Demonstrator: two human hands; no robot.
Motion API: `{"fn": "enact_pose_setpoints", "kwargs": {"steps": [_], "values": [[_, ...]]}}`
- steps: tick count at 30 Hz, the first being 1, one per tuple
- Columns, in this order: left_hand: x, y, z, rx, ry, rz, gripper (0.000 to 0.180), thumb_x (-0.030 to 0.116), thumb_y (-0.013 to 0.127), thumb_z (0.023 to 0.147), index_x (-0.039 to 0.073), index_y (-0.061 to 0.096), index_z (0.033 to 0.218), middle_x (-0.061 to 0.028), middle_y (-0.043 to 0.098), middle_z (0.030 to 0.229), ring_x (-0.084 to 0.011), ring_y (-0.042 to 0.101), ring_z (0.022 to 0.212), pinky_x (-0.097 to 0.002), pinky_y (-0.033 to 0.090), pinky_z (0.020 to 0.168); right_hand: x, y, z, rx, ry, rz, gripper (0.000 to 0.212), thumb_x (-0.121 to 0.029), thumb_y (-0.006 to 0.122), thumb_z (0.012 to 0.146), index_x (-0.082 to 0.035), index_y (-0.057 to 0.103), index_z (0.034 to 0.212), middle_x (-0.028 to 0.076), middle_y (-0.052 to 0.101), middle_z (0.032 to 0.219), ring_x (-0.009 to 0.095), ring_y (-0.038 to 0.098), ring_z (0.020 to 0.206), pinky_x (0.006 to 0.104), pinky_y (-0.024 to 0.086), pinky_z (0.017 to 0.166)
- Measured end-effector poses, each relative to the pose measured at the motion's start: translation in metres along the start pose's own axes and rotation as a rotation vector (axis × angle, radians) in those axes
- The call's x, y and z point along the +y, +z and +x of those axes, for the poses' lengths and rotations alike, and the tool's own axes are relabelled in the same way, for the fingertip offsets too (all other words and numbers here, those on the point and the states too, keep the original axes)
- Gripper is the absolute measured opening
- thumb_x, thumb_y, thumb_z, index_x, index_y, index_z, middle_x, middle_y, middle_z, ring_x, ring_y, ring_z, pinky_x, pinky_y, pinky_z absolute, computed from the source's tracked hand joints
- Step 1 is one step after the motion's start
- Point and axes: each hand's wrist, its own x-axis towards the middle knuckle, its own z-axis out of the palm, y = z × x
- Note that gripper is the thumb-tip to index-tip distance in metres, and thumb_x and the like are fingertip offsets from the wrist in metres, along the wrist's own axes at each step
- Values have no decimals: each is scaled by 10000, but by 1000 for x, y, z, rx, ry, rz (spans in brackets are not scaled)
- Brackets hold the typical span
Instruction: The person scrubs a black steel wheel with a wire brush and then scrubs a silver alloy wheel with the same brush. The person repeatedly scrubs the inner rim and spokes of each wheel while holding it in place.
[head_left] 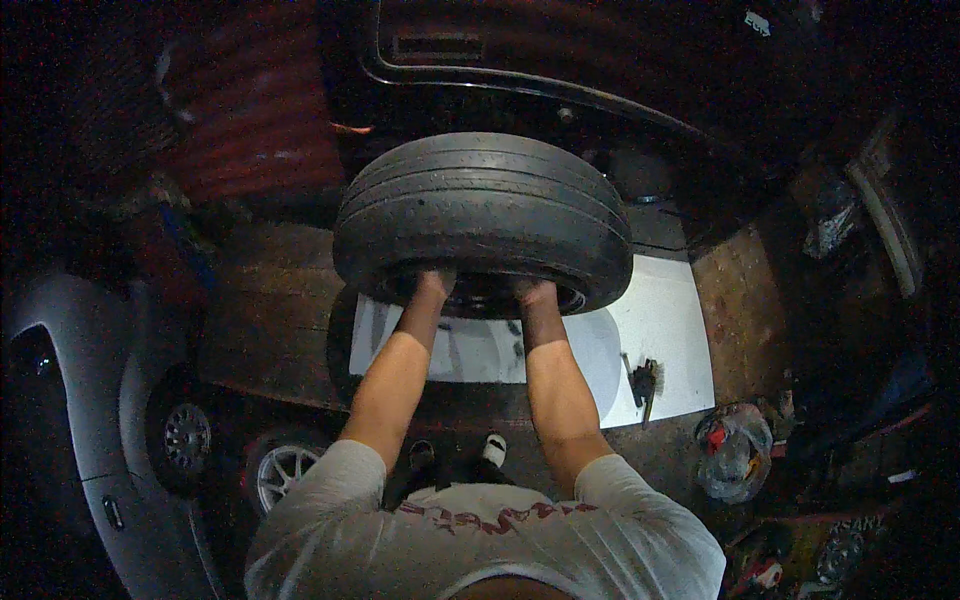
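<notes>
A car wheel with a worn black tyre [480,195] is directly in front of me, its tread toward the far side. It appears raised over the work surface, with a shadow below it. Both my arms stretch out to its near side. My left hand [437,282] reaches into the wheel's dark centre and grips it there, left of the middle. Right of the middle, my right hand [536,290] grips it in the same way. The tyre's lower sidewall and the dark inside of the wheel hide most of my fingers.
A white board [665,320] lies under the wheel, with a dark brush-like tool [645,385] on it. Another wheel [285,475] with light spokes is at lower left, near a grey car [95,370]. A clear plastic bag [735,455] sits at right. Dark bodywork [560,80] rises behind.
</notes>
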Motion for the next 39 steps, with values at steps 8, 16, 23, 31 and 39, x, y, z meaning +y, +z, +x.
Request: {"fn": "enact_pose_setpoints", "kwargs": {"steps": [8,16,23,31,39], "values": [[-18,-37,22,-134,451,522,414,356,468,973,102,533,1292,-113,562,1310,-322,495,1243,-507,356,1113,33,-15,23,-148,-392,-531,522,-452,311,1021,-120,430,1406,98,421,1463,304,385,1330,457,261,1161],[10,-47,-30,-215,-176,96,342,363,575,899,138,628,1151,-97,584,1289,-329,478,1283,-582,351,1087,-50,7,-16,134,111,550,507,-439,343,1009,-110,464,1374,125,471,1413,319,424,1303,487,285,1142],[27,-20,-61,-216,-143,430,366,362,496,896,90,598,1119,-115,515,1339,-321,423,1336,-623,301,1096,-62,10,-14,206,159,822,514,-450,349,1003,-100,470,1359,136,477,1401,332,454,1266,491,295,1136],[55,30,-109,-209,-242,-266,823,746,416,827,70,542,1279,-172,516,1371,-421,468,1257,-677,253,1090,-48,-8,-18,26,202,954,492,-403,453,973,-71,480,1335,157,512,1350,357,488,1230,514,368,1080],[77,68,-126,25,-258,-123,979,881,314,766,139,443,1390,-168,567,1275,-436,492,1207,-745,286,1022,-46,-24,-110,139,159,683,428,-347,524,895,-92,522,1239,137,524,1321,352,458,1273,521,359,1048]]}}
